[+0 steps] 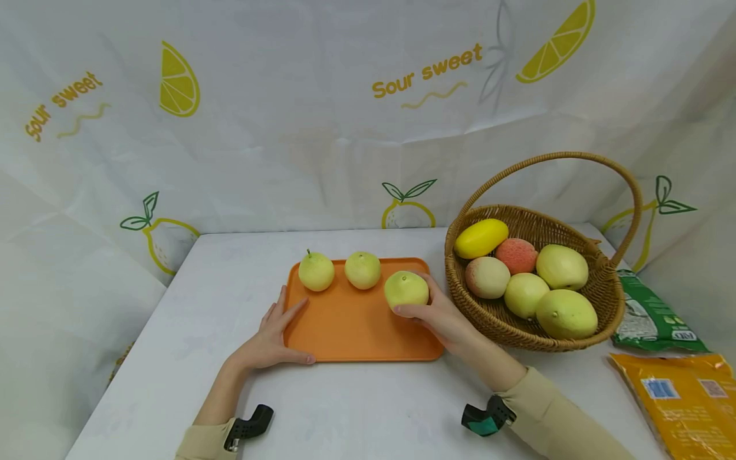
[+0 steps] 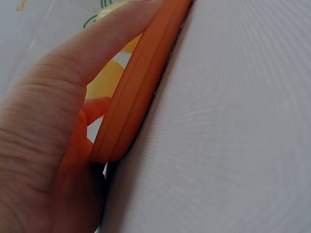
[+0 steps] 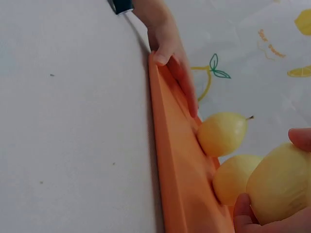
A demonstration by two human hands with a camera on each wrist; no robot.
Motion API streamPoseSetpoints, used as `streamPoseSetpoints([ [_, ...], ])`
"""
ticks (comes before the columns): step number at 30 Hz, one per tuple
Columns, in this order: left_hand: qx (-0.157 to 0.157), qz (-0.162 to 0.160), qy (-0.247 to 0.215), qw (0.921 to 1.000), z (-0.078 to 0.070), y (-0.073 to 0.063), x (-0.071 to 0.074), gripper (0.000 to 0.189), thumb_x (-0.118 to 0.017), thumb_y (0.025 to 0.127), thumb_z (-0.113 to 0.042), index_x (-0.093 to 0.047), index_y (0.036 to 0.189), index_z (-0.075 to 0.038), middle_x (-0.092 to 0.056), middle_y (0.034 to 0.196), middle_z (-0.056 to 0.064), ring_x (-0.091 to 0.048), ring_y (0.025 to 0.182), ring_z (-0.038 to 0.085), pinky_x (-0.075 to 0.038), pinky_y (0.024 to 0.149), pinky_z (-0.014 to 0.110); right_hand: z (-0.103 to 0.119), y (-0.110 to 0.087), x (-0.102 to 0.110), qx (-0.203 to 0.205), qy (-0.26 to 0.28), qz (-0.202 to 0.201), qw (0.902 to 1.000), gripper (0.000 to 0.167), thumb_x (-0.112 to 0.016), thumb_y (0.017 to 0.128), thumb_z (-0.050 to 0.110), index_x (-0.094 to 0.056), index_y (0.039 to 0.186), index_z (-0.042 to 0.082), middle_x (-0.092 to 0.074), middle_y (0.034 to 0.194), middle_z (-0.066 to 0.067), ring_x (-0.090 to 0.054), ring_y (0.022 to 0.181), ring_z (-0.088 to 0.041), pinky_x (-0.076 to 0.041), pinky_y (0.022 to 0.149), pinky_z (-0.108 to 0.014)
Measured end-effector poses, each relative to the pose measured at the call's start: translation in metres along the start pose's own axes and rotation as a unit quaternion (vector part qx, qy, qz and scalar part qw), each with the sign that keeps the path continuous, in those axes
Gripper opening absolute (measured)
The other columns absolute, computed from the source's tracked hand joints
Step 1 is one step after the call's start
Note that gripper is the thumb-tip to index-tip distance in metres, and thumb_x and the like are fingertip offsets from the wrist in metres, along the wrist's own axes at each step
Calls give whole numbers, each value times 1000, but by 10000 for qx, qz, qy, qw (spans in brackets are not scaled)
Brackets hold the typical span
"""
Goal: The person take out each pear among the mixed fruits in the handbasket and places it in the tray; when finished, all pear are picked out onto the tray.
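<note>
An orange tray (image 1: 351, 332) lies on the table with two round yellow-green pears (image 1: 316, 271) (image 1: 363, 270) side by side near its back edge. My right hand (image 1: 439, 313) holds another pear (image 1: 406, 291) over the tray's right part, thumb in front and fingers around its far side. In the right wrist view, this held pear (image 3: 279, 184) overlaps one of the others. At the tray's left end my left hand (image 1: 267, 338) rests with fingers spread and straight. Its thumb (image 2: 112, 34) touches the front rim in the left wrist view.
Right of the tray stands a wicker basket (image 1: 460, 300) with a tall handle, holding several fruits, among them a yellow mango-shaped one (image 1: 482, 238) and a red peach (image 1: 517, 255). A green packet (image 1: 655, 319) and an orange packet (image 1: 684, 402) lie at the far right.
</note>
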State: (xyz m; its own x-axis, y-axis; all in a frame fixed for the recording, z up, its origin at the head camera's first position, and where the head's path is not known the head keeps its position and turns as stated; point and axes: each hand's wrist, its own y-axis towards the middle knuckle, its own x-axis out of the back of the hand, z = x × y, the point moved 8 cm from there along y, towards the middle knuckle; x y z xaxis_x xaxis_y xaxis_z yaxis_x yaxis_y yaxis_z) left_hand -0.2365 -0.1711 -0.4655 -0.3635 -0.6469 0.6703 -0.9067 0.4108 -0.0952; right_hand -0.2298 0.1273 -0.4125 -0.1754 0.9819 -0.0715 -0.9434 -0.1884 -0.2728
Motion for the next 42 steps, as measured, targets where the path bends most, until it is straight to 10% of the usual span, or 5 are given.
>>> streamPoseSetpoints([
  [7,-16,16,14,10000,1,1,-1,112,-86,67,-51,-24,157,-25,22,160,8,10,143,47,-5,104,75,-8,12,6,31,-295,-400,9988,85,-78,79,13,-29,149,15,-43,135,-16,-45,118,-30,-30,104,-42],
  [26,-128,22,21,9999,-2,1,-2,112,-86,68,-51,-23,157,-22,22,160,12,11,143,48,-4,105,74,-10,42,22,427,-876,-1396,9854,85,-80,80,21,-30,150,15,-42,142,-12,-45,123,-29,-36,104,-44],
  [42,-63,6,58,10000,-1,0,0,112,-87,68,-48,-23,157,-22,23,160,11,10,142,50,-6,101,77,-4,57,29,997,-2356,-1992,9460,82,-78,83,31,-32,148,10,-48,139,-19,-50,122,-33,-41,99,-48],
])
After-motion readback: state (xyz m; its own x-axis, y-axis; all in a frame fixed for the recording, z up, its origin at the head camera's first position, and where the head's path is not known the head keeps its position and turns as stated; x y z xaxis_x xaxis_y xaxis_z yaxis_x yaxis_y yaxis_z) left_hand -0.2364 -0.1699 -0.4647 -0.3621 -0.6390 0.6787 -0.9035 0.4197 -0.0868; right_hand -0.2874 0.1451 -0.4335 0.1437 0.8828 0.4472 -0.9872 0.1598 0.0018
